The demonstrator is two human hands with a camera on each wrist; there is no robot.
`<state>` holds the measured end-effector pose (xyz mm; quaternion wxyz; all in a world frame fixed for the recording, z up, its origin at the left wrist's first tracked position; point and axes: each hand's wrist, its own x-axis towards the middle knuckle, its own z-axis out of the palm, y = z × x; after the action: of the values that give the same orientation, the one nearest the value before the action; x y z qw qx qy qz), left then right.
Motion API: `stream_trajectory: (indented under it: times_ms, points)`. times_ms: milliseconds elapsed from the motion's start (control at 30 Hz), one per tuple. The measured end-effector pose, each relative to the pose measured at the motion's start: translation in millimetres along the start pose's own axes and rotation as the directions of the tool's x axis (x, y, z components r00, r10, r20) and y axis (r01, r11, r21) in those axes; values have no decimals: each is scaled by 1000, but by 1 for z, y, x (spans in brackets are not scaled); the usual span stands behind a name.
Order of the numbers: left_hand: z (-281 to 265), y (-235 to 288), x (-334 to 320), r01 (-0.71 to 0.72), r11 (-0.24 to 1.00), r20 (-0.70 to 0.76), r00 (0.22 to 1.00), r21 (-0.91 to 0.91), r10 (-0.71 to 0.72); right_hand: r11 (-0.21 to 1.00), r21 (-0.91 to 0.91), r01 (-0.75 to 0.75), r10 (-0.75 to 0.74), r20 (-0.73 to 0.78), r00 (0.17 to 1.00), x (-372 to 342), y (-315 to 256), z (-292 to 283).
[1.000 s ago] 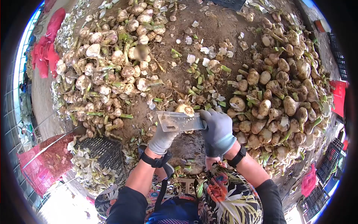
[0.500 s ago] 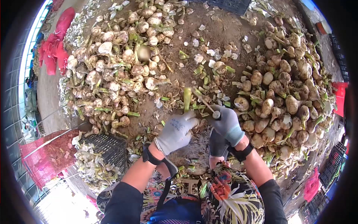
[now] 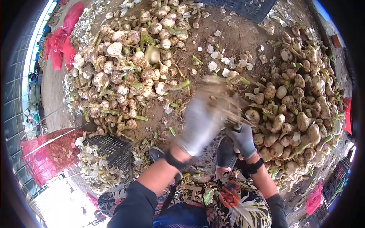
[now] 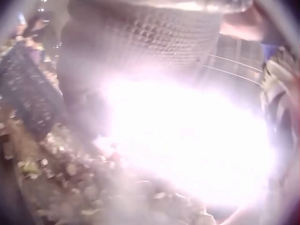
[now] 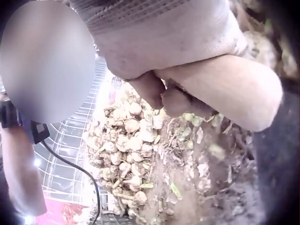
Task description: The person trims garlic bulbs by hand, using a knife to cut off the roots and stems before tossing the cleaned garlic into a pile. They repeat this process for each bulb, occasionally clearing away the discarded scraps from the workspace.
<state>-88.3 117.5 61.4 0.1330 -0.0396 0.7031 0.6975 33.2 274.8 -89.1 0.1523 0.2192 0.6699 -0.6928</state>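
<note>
In the head view my gloved left hand (image 3: 201,123) is stretched to the right over the ground between two garlic heaps, smeared by motion. A brownish blur covers its fingertips; I cannot tell what they hold. My gloved right hand (image 3: 244,140) is just to its right, beside the right heap. In the right wrist view its fingers (image 5: 183,44) curl round the pale wooden handle (image 5: 229,91) of a knife. The knife's broad blade is only a thin streak in the head view. Glare hides most of the left wrist view; the glove's knitted cuff (image 4: 159,37) shows.
Garlic with cut stalks (image 3: 121,72) lies heaped at left, more garlic bulbs (image 3: 292,102) at right. Peelings and green stalk pieces litter the ground between. A black crate (image 3: 118,152) and pink mesh bag (image 3: 51,152) stand lower left, another dark crate (image 3: 247,9) at the top.
One second ago the broad blade lay flat across both hands, over a bulb. Half a second ago a green stalk stood up at my left hand. Now my left hand has swung forward and right.
</note>
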Motion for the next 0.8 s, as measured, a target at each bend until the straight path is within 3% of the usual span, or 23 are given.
stream_trajectory:
  times_ms: [33,67,100,167,233,300,367,400,433,500,533,567,633,700,767,800]
  points:
    - [-38,-46,10,-66,991,-97,992,118,77,975,-45,-219,220,21,975,-5,-62,-4]
    - [-63,-34,20,383,902,-121,904,-199,-410,960,9,-281,280,9,960,-1,-63,-5]
    - [-93,-68,23,407,801,-158,843,-440,-515,957,9,-289,289,12,957,1,-57,-4]
    - [-125,-110,48,515,676,-333,607,-527,-722,946,106,-306,303,45,952,7,-46,-1]
    - [-138,-131,64,494,738,-417,614,-459,-670,941,67,-333,328,75,942,11,-57,4]
    - [-142,-126,55,501,798,-331,730,-335,-598,979,-67,-193,197,61,978,15,-66,8]
    - [-122,-119,37,459,881,-431,776,-118,-461,965,3,-261,260,66,963,24,-74,13]
    - [-122,-122,32,528,822,-444,697,-214,-563,965,93,-246,240,72,968,28,-81,17]
    - [-125,-125,31,526,823,-447,697,-212,-561,958,179,-224,213,80,974,33,-88,22]
    - [-116,-104,43,422,793,-450,661,-439,-601,960,181,-213,203,72,977,39,-100,28]
    - [-126,-117,52,343,804,-296,801,-486,-520,970,139,-198,191,63,980,39,-102,28]
    - [-128,-111,63,385,781,-237,804,-492,-546,978,95,-187,182,56,982,38,-101,28]
    - [-124,-119,80,497,759,-351,682,-421,-641,989,82,-119,115,50,992,36,-93,25]
    - [-136,-147,82,487,763,-342,693,-425,-634,981,72,-180,180,17,984,30,-88,21]
    - [-140,-158,71,426,851,-415,745,-308,-523,976,92,-196,195,19,981,27,-88,21]
    - [-131,-146,70,445,891,-680,680,87,-274,973,106,-207,205,25,978,27,-87,20]
